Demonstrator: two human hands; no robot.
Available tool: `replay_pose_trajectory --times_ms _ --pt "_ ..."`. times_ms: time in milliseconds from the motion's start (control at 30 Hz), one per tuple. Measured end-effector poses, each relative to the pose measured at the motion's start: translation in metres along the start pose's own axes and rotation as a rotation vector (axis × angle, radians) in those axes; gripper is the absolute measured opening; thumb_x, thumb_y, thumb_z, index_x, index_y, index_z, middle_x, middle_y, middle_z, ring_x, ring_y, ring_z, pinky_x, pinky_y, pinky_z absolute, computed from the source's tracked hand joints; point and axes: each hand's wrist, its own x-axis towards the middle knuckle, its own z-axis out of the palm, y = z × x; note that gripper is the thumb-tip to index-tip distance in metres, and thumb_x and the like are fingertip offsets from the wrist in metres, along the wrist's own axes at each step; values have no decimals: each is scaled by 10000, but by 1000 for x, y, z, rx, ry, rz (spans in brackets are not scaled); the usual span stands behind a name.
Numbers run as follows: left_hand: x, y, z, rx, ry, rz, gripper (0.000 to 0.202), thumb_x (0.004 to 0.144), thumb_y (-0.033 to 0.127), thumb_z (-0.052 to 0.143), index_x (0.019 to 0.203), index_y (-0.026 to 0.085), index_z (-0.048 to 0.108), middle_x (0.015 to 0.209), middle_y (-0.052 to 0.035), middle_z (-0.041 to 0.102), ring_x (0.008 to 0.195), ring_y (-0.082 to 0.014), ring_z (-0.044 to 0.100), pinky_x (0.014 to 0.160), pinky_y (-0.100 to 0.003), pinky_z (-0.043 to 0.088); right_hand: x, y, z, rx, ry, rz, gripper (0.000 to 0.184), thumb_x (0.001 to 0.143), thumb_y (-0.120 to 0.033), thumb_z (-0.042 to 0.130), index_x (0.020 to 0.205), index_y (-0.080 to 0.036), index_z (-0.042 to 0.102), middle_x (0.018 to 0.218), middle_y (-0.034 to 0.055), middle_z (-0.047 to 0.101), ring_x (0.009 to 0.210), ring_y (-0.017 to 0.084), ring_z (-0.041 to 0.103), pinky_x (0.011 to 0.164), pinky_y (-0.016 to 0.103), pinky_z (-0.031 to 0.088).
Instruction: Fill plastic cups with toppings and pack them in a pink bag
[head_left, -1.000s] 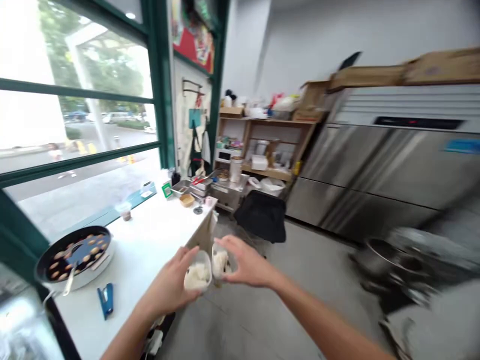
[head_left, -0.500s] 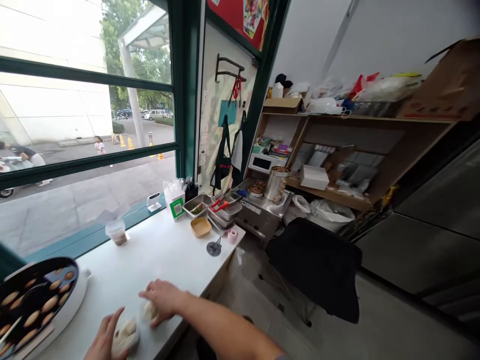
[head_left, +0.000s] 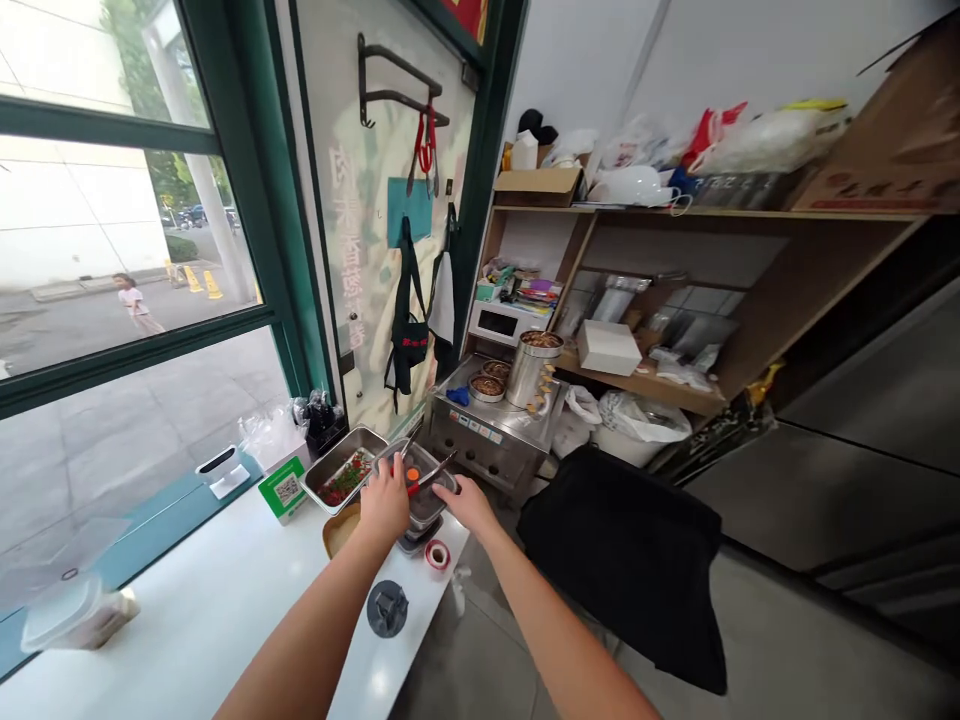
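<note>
Both hands meet over a steel tray stacked at the far end of the white counter, close to its outer edge. The left hand curls around the orange-handled tongs lying across the tray; how tightly it grips cannot be told. The right hand rests on the tray's right rim, fingers loosely bent. Another tray of chopped food sits just left. A tape roll lies at the counter edge, with open floor beyond it.
</note>
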Motion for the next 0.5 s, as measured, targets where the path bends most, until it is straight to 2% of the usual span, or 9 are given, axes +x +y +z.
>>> replay_pose_trajectory --times_ms 67,167,233,333,367,433,500 --pt "17 1 18 2 -21 -48 807 735 88 614 1492 130 336 1350 -237 551 1146 -362 628 898 -445 522 12 6 8 34 -64 6 385 585 -493 786 767 -213 594 739 1 617 734 194 554 723 326 443" --pt "9 -22 32 -89 33 -145 416 838 150 523 1254 140 507 1097 -167 663 995 -305 680 830 -406 513 5 3 13 121 -133 41 383 619 -512 732 714 -226 495 653 -53 518 644 145 488 625 279 394" --pt "1 -36 33 -271 87 -210 228 875 197 505 1094 159 555 1010 -140 673 945 -289 677 841 -415 499 -10 -6 8 176 -207 66 405 646 -516 698 669 -237 406 605 -69 465 602 132 474 584 265 389" --pt "-6 -47 22 -571 162 -175 165 872 240 569 1022 173 587 1071 -118 663 1003 -255 641 929 -401 476 -48 -23 -10 280 -279 100 471 661 -526 700 643 -245 322 574 -75 447 568 129 493 560 267 422" --pt "-10 -49 16 -627 177 -157 176 869 245 586 1033 183 595 1079 -94 665 994 -227 637 931 -371 478 -63 -29 -16 342 -281 129 478 649 -524 729 631 -241 344 573 -67 468 573 139 519 563 276 445" --pt "-26 -55 -2 -684 201 -153 201 861 263 616 1055 215 601 1032 -34 676 929 -179 633 886 -317 490 -96 -38 -26 453 -340 227 401 612 -496 809 666 -230 512 668 -18 609 700 205 644 639 329 528" --pt "-57 -65 -24 -737 248 -143 193 836 288 652 1013 231 603 972 -9 671 884 -170 619 838 -308 492 -127 -44 -25 548 -435 327 390 572 -464 853 878 -291 686 872 42 725 920 329 712 754 470 588"
